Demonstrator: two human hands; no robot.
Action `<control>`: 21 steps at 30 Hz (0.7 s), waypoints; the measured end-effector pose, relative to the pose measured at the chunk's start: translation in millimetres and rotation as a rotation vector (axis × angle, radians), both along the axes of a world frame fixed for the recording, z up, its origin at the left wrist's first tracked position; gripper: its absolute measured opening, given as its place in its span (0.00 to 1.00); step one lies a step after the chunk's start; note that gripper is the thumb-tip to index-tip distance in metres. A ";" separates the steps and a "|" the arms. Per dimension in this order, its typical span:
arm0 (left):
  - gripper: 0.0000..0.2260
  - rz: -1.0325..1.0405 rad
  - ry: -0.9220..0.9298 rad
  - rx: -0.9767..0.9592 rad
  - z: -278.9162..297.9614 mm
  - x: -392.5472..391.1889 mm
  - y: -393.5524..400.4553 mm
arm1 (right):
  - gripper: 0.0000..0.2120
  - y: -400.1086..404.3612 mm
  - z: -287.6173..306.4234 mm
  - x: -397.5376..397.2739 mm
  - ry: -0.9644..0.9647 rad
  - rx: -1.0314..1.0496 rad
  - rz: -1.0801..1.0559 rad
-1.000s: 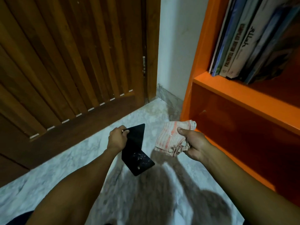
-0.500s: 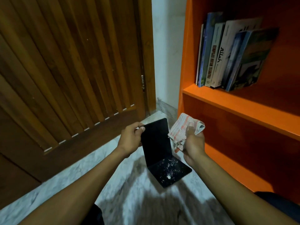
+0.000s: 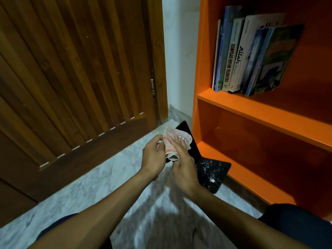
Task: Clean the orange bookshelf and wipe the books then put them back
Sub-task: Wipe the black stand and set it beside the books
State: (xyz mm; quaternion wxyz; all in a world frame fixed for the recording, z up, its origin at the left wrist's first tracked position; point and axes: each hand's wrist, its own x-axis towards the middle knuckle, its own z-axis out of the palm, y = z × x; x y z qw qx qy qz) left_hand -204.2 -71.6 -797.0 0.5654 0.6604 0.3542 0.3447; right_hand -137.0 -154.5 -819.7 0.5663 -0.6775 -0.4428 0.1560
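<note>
A black L-shaped bookend is held above the marble floor, its lower flap speckled with white dust. My left hand grips its upright flap from the left. My right hand presses a crumpled pink-and-white cloth flat against that upright flap. The orange bookshelf stands on the right. Several books lean together on its upper shelf. The shelf below them shows no books.
A brown slatted wooden door fills the left side. A white wall strip separates door and bookshelf. The floor is grey-white marble. My dark-clothed knee shows at the lower right.
The bookend has moved right and farther away, toward the bookshelf. My right hand brought the cloth from beside the bookend onto its upright flap. More of the upper shelf shows.
</note>
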 end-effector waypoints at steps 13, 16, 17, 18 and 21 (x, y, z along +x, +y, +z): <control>0.08 0.174 0.132 0.368 9.7 -12.4 35.9 | 0.25 -10.7 25.4 8.2 0.300 -0.104 0.264; 0.07 0.190 0.154 0.435 6.3 -19.6 40.6 | 0.18 -6.5 37.8 31.5 0.414 -0.097 0.125; 0.07 0.193 0.150 0.449 6.9 -21.6 39.7 | 0.19 -5.3 39.2 40.4 0.445 -0.061 0.027; 0.07 0.189 0.140 0.462 8.9 -23.3 37.6 | 0.19 -4.0 41.1 48.4 0.482 0.014 -0.067; 0.07 0.156 0.108 0.485 12.8 -24.0 28.8 | 0.21 2.7 42.9 67.5 0.508 0.248 -0.247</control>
